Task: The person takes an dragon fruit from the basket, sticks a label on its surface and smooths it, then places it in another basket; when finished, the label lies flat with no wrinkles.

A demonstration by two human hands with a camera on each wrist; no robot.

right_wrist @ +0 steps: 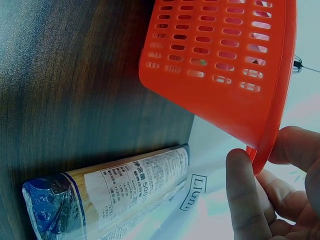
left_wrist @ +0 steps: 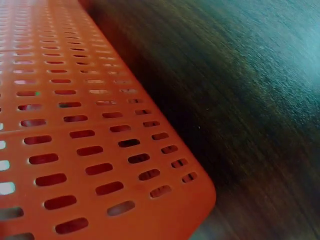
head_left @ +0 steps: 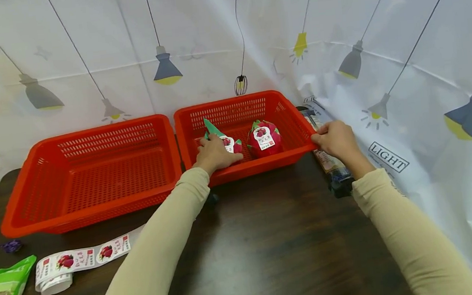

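Inside the right red plastic basket (head_left: pixel 258 165), two dragon fruits bear white printed labels. My left hand (head_left: pixel 213 155) reaches over the front rim and grips the left dragon fruit (head_left: pixel 237 146), its thumb in front; the hand partly hides this fruit, and green leaf tips stick up behind it. The right dragon fruit (head_left: pixel 266 147) sits apart from that hand. At the basket's right front corner, my right hand (head_left: pixel 336 141) pinches the rim between thumb and fingers, as the right wrist view shows closely. Only the basket's slotted wall (left_wrist: pixel 100 150) and the table appear in the left wrist view.
A second red basket (head_left: pixel 112 177) stands to the left. In front of it lie a label roll (head_left: pixel 55 275), a purple-wrapped lollipop (head_left: pixel 10 246) and a green-edged bag (head_left: pixel 4 294). A packet of noodles (right_wrist: pixel 135 185) lies beside the right basket, near the white printed curtain (head_left: pixel 386 129).
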